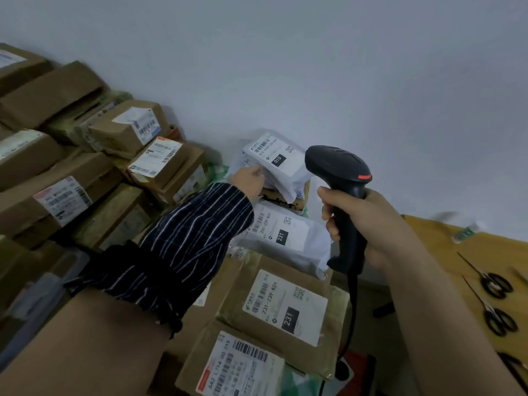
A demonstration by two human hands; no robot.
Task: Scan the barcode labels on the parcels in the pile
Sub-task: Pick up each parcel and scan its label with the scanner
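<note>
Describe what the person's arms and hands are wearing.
A loose dark navy sleeve with thin white stripes runs to the wrist of the left hand, which is ungloved. The right forearm shows no sleeve, and the right hand no glove, watch or ring.

A black handheld scanner (340,178) stands upright near a white bagged parcel (281,167) labelled 010, atop a pile of brown cartons (308,355) with barcode labels (285,307) facing up
</note>
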